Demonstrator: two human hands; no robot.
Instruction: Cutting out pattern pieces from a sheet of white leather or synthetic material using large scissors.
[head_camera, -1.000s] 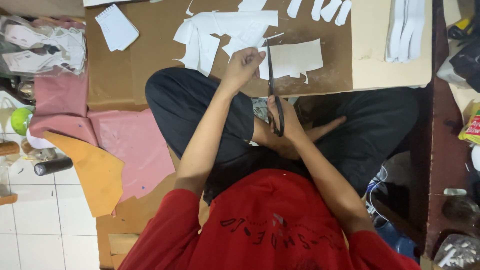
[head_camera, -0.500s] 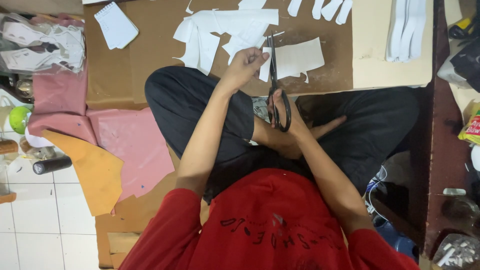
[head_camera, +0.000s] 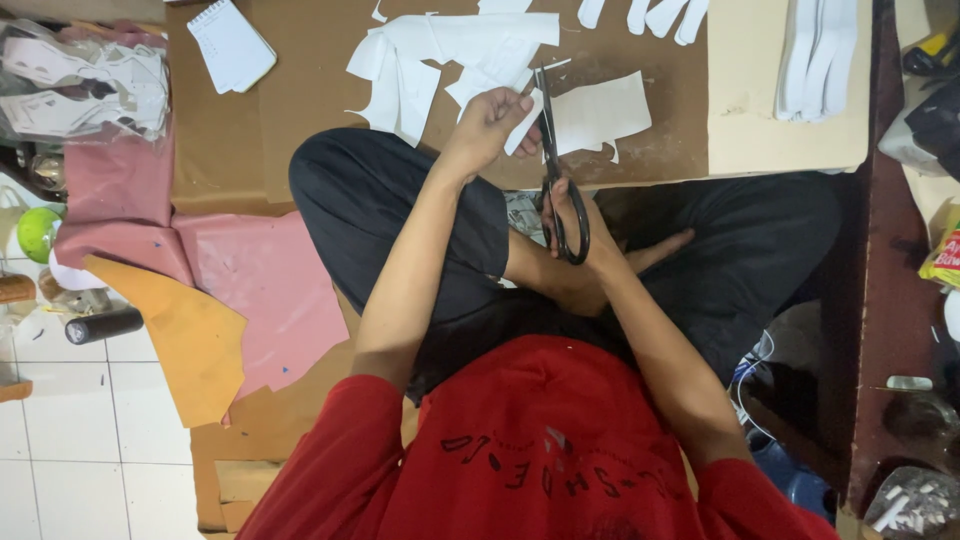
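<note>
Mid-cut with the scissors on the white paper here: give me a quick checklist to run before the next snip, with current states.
1. Right hand gripping the black scissors through the handle loops: ok.
2. Left hand pinching the white paper piece: ok.
3. Left fingertips apart from the blades: cannot tell, very close.
4. Paper seated between the blades: cannot tell.
5. Cardboard sheet bearing the other white cutouts: ok.
</note>
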